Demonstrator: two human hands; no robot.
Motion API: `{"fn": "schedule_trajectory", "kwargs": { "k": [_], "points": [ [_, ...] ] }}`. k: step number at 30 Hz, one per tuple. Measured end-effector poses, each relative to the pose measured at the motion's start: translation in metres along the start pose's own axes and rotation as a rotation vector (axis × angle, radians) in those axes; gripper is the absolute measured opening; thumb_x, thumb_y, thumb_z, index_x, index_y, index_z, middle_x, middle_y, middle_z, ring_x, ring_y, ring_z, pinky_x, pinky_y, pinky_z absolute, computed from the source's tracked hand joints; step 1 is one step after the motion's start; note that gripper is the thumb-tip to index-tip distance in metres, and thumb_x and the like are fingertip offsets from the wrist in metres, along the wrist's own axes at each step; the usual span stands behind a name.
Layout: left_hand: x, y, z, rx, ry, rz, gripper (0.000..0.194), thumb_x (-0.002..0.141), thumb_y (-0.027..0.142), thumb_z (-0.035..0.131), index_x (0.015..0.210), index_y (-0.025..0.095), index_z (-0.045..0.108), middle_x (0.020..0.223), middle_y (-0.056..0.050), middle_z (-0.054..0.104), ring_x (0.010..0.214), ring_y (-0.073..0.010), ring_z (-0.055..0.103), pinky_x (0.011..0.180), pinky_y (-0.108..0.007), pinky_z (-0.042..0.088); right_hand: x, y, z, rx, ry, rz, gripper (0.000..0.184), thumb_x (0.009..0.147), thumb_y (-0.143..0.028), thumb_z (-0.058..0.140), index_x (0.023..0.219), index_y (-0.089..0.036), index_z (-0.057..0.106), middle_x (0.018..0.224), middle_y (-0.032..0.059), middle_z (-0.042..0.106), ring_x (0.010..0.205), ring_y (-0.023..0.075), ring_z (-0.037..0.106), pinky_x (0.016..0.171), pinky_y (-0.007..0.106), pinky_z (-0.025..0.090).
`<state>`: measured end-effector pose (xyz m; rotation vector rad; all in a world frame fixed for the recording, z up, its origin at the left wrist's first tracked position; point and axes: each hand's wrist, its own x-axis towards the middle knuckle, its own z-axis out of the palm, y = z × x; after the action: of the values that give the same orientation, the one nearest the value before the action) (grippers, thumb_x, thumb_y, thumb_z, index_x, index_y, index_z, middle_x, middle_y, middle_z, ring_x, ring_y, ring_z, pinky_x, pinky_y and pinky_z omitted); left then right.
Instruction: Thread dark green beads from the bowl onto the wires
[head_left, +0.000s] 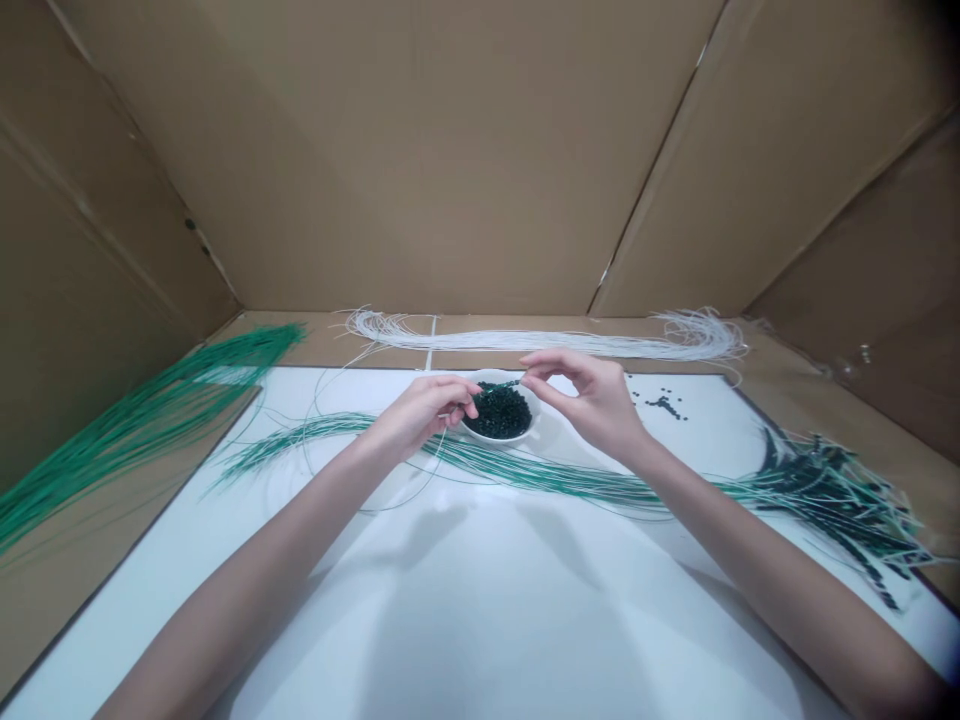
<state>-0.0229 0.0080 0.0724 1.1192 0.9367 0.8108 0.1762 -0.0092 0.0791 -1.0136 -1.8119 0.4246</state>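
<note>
A white bowl [534, 420] filled with small dark green beads [501, 412] stands at the middle of the white board. Above the bowl's left rim, my left hand [435, 408] is closed in a pinch on a thin string; a pale length of it [438, 455] hangs below the fingers and curves over the board. My right hand [589, 400] pinches at the bowl's right side, thumb and forefinger at the string's other end. A short beaded stretch [501, 385] runs between the hands over the bowl. Exactly what lies within the right fingertips is too small to tell.
Green strings [525, 474] cross the board under my forearms, ending right in a beaded cluster [832, 490]. More green strings [150, 410] lie at left. A white string bundle [540, 343] lies behind, near the cardboard wall [420, 160]. Loose beads [664, 403] are scattered right of the bowl.
</note>
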Motion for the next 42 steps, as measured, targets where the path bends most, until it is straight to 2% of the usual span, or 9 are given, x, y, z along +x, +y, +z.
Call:
{"fn": "schedule_trajectory", "kwargs": {
  "k": [5,8,14,27,34,39,42],
  "points": [
    [-0.0017,0.0011,0.0043,-0.014,0.023,0.035,0.012,0.061,0.018,0.057,0.068,0.009,0.059,0.054,0.000,0.054,0.044,-0.0026,0.037,0.044,-0.014,0.028,-0.0014,-0.0036,-0.0009,-0.114,-0.005,-0.083,0.011,0.074,-0.019,0.056,0.083,-0.019,0.062,0.077,0.0007,0.065,0.067,0.0125,0.059,0.067,0.027,0.048],
    [-0.0029,0.0019,0.0049,-0.016,0.017,0.040,0.013,0.062,0.019,0.057,0.070,0.009,0.059,0.056,-0.001,0.054,0.045,-0.0027,0.036,0.045,-0.015,0.028,-0.0003,-0.0031,-0.0013,-0.130,-0.004,-0.091,0.011,0.074,-0.020,0.056,0.083,-0.019,0.062,0.077,0.0005,0.065,0.067,0.0123,0.059,0.067,0.026,0.048],
    [-0.0031,0.0011,0.0032,-0.015,-0.033,0.051,0.023,0.067,0.017,0.052,0.087,0.010,0.061,0.059,-0.001,0.055,0.046,-0.0032,0.038,0.046,-0.015,0.029,0.0020,0.0006,-0.0015,-0.159,-0.007,-0.059,0.011,0.074,-0.021,0.055,0.082,-0.019,0.063,0.075,0.0003,0.065,0.066,0.0133,0.060,0.067,0.027,0.048],
    [-0.0044,0.0016,0.0033,-0.084,-0.080,-0.009,0.020,0.066,0.019,0.054,0.084,0.012,0.061,0.059,0.000,0.053,0.046,-0.0031,0.038,0.045,-0.016,0.029,0.0027,0.0019,-0.0035,-0.133,-0.042,-0.019,0.013,0.074,-0.022,0.055,0.084,-0.020,0.063,0.078,0.0014,0.066,0.069,0.0146,0.060,0.068,0.028,0.048],
    [-0.0007,-0.0013,0.0007,-0.110,-0.118,-0.017,0.018,0.067,0.018,0.052,0.082,0.012,0.059,0.058,0.001,0.050,0.041,-0.0016,0.031,0.041,-0.015,0.024,0.0021,0.0011,-0.0017,-0.116,-0.042,-0.015,0.013,0.073,-0.019,0.055,0.083,-0.018,0.063,0.077,0.0014,0.066,0.067,0.0134,0.060,0.067,0.027,0.047],
    [-0.0022,-0.0008,0.0045,-0.069,-0.092,0.011,0.014,0.068,0.023,0.058,0.077,0.012,0.057,0.054,0.004,0.040,0.040,-0.0008,0.026,0.039,-0.016,0.017,0.0013,0.0003,0.0002,-0.106,-0.061,0.002,0.013,0.073,-0.020,0.054,0.082,-0.019,0.063,0.074,0.0009,0.065,0.065,0.0132,0.059,0.066,0.027,0.047],
    [-0.0037,-0.0008,0.0075,-0.012,-0.051,0.023,0.020,0.065,0.029,0.064,0.071,0.013,0.054,0.052,0.006,0.033,0.040,-0.0006,0.023,0.039,-0.016,0.013,0.0006,-0.0020,0.0016,-0.089,-0.083,0.016,0.013,0.073,-0.020,0.054,0.082,-0.018,0.063,0.072,0.0009,0.065,0.065,0.0130,0.059,0.065,0.026,0.047]
  ]
}}
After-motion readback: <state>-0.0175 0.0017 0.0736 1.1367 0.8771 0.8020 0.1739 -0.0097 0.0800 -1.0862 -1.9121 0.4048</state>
